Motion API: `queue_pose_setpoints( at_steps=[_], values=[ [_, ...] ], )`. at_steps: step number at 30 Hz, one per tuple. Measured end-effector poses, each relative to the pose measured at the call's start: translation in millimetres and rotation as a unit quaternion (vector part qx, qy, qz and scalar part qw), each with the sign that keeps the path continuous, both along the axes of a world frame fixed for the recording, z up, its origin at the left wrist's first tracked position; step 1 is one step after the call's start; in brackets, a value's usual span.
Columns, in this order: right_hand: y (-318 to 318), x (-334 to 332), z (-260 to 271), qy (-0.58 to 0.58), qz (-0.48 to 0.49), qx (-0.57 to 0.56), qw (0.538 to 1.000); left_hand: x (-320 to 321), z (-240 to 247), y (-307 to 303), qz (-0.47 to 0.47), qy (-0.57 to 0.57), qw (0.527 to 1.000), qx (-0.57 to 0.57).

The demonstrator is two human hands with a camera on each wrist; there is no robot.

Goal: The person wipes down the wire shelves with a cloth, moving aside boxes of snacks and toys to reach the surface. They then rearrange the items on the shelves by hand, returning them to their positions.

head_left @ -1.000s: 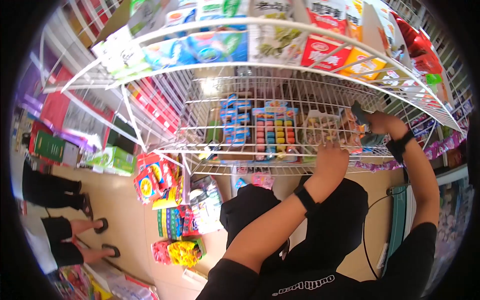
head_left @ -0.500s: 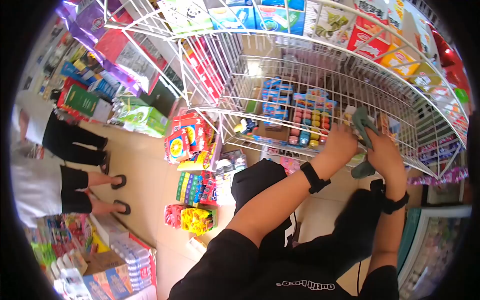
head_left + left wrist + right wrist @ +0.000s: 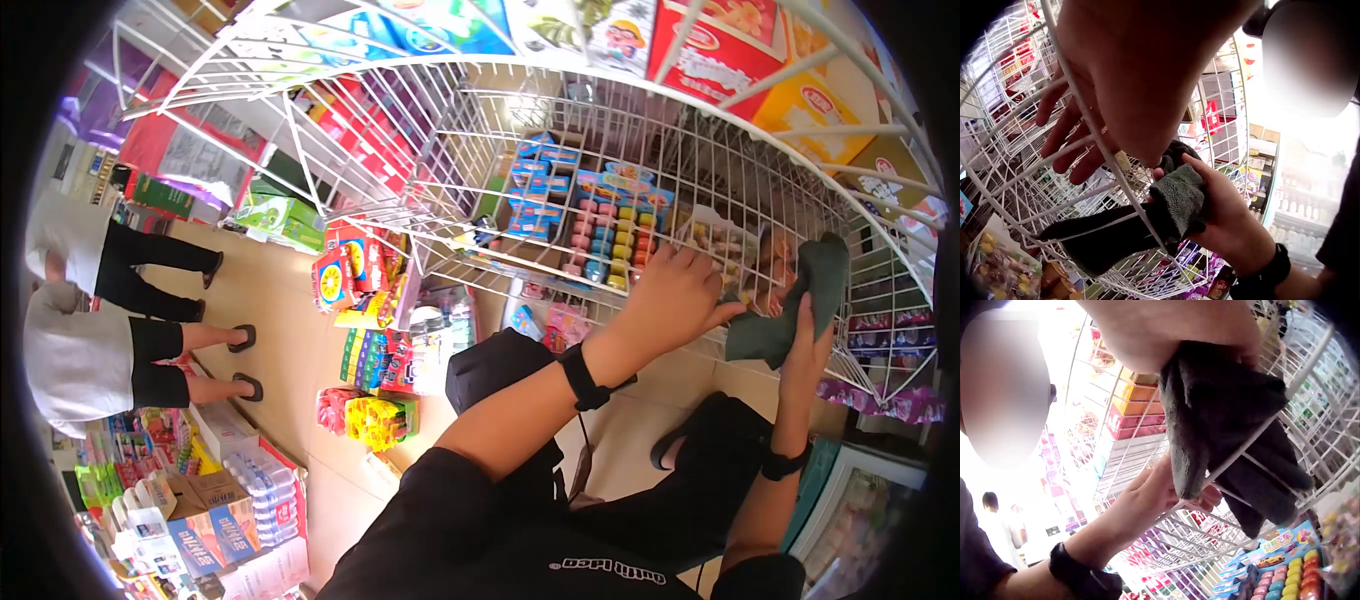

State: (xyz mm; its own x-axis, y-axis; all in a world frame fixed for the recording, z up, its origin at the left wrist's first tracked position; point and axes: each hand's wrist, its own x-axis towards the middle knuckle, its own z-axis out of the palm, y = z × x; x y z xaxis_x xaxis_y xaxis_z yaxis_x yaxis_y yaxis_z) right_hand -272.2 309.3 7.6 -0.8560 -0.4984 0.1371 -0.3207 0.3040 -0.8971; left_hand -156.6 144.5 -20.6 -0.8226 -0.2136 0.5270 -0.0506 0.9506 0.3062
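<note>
Along the wire rack, wiping is judged to be in hand; each bar would best be wrapped and stroked lengthwise. The cloth is held at the rack's right end, gripped by the right hand, thumb laid along it. The left hand is draped over wires, fingers loosely spread.

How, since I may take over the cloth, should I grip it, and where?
I'd pinch the cloth by its loose end nearest the left hand, coming in from the left. The cloth looks limp and folded, and the right hand holds it further along, so that end seems free to take.
</note>
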Motion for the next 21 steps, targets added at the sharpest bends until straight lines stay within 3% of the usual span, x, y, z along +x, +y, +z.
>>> queue_pose_setpoints(
  at_steps=[2,4,7,9,10,12,13,14,16,17,21],
  values=[
    [14,-13,7,-0.223,0.024,-0.141,0.964,-13,0,12,-0.016,0.039,0.999,0.029],
    [8,-8,-1,-0.301,0.129,-0.246,0.912,-20,-2,19,0.027,0.026,0.997,0.064],
    [13,-13,0,-0.289,0.177,-0.233,0.911,-22,4,23,0.072,0.033,0.994,0.069],
    [23,-22,-1,-0.327,0.283,-0.275,0.859,-26,6,26,0.088,0.037,0.993,0.07],
    [28,-31,-5,-0.32,0.282,-0.274,0.862,-26,5,27,0.112,0.028,0.991,0.072],
    [34,-43,-9,-0.375,0.381,-0.33,0.778,-28,2,32,0.134,0.02,0.988,0.076],
    [37,-45,-3,-0.382,0.379,-0.34,0.772,-28,1,35,0.157,0.026,0.984,0.074],
    [42,-48,7,-0.38,0.376,-0.343,0.773,-29,-1,39,0.18,0.031,0.981,0.07],
    [53,-52,35,-0.323,0.516,-0.321,0.726,-29,-3,48,0.189,0.021,0.98,0.063],
    [62,-54,42,-0.317,0.542,-0.341,0.7,-27,0,51,0.191,0.024,0.979,0.073],
    [96,-63,69,-0.28,0.524,-0.422,0.684,-29,8,60,0.205,0.024,0.976,0.076]
  ],
)
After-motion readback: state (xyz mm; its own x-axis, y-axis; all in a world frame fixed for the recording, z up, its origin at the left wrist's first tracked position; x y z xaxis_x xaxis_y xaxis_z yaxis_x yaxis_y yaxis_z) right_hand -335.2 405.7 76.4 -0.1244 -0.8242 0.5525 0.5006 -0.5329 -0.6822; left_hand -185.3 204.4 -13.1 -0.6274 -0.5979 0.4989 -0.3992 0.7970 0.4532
